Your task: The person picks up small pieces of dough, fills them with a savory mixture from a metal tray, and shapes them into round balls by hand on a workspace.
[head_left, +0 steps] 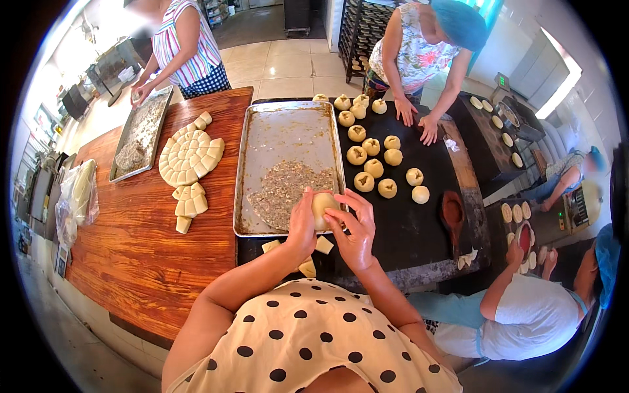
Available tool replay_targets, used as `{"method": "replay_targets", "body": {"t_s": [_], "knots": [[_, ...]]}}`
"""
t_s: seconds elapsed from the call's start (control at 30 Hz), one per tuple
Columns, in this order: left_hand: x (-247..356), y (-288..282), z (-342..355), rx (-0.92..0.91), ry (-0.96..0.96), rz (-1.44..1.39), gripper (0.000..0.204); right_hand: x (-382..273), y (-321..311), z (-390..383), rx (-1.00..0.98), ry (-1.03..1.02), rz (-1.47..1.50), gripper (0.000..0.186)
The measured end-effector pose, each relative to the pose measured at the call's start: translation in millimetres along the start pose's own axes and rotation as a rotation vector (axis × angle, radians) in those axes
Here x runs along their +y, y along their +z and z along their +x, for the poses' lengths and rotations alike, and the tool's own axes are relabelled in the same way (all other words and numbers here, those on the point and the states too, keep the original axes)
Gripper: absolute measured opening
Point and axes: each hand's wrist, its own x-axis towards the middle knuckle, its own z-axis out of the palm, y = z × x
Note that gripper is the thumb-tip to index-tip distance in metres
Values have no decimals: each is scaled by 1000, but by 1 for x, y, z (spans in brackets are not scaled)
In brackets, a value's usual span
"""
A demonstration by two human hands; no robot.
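My left hand [303, 226] cups a round, pale dough ball [323, 208] from its left side. The fingers of my right hand [357, 236] are bent against the ball's right side, pinching at it. Both hands are over the near right part of a metal tray [280, 134], where a crumbly, greyish-brown filling [282, 190] with bits in it is heaped. Cut pieces of flat dough [324, 245] lie by the tray's near edge, partly hidden by my left forearm. Right of the tray, several filled dough balls [374, 168] with gathered tops stand on the black surface.
Cut dough pieces [190, 157] spread over the wooden table [144, 226], with a second filling tray [141, 137] beyond. A wooden ladle [452, 216] lies at right. Two people work across the tables, their hands over the far tray and black surface [409, 236]; others work at far right.
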Motion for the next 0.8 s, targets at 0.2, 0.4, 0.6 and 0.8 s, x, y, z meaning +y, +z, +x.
{"method": "replay_targets", "body": {"t_s": [0.2,0.4,0.6,0.8], "knots": [[0,-15,14,79,8,93,48,14,16,8,-142,4,31,7],[5,-33,19,95,-124,-10,46,23,38,20,96,488,681,7],[17,-39,17,180,-83,-56,47,14,31,45,-222,140,207,13],[10,-55,25,158,3,-14,46,8,38,37,-383,57,87,10]]}}
